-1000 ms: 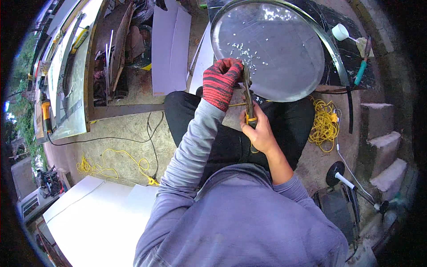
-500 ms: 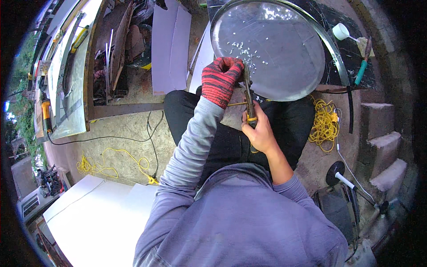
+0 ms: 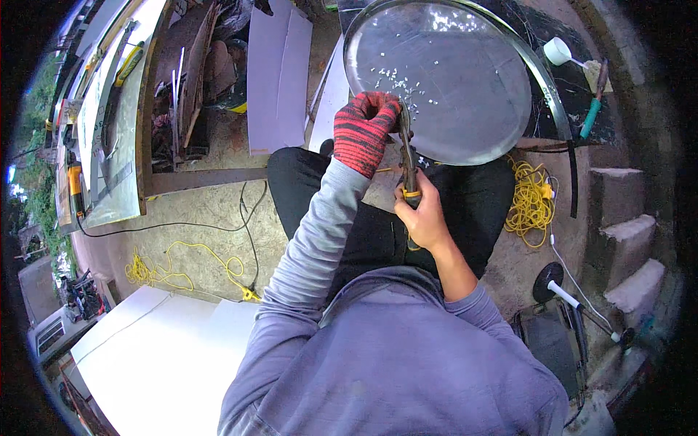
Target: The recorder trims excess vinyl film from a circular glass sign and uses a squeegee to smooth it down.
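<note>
We see the left hand point(image 3: 366, 129) in a red and black glove, its fingers curled in a tight pinch at the upper end of a long dark hand tool point(image 3: 408, 152); the fingertips are hidden from us, so we cannot tell whether they grip the tool's tip or some small piece beside it. The bare right hand point(image 3: 424, 214) is closed around the tool's lower part, where a yellow band shows; most of the grip is covered by the palm and fingers, and we cannot make out whether the tool's jaws are apart or together. The tool stands nearly upright in our view, between the knees of the dark trousers point(image 3: 472, 211), its top overlapping the near edge of a round metal tray point(image 3: 480, 94). Small white bits point(image 3: 396, 80) lie scattered on that tray, too tiny for us to tell their shape, and glare washes out its far part. To the right, a white cup point(image 3: 557, 51) lies near a teal-handled tool point(image 3: 590, 118). At lower left, the sleeve covers part of a bright white panel point(image 3: 160, 356), and darkness at the fisheye rim swallows the outer ends of the steps point(image 3: 625, 232).
</note>
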The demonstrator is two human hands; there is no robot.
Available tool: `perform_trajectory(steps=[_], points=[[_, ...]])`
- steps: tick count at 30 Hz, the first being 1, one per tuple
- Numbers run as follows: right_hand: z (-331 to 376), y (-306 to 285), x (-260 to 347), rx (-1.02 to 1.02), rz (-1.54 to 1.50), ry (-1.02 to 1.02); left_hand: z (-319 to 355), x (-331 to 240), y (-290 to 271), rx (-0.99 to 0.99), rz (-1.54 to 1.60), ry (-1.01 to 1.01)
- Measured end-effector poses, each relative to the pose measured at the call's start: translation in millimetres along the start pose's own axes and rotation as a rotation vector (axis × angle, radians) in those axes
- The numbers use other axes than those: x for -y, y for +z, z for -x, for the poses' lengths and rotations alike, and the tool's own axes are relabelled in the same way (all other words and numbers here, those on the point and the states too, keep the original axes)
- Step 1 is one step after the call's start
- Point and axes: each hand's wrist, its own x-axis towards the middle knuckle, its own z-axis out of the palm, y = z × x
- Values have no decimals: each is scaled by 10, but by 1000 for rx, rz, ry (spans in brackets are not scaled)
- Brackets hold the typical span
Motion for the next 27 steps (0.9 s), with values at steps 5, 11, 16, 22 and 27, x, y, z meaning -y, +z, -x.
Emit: perform_trajectory(steps=[5, 11, 16, 22, 27], points=[[-3, 13, -9, 18, 8, 86, -17, 42, 23, -17, -26, 20], [-20, 38, 81, -32, 2, 65, -34, 42, 30, -31, -65, 2], [-24, 62, 70, -57, 14, 49, -32, 16, 29, -43, -102, -7], [-13, -22, -11, 42, -79, 100, -46, -41, -23, -6, -39, -13], [6, -83, -64, 147, -235, 133, -3, -108, -58, 68, -94, -9]])
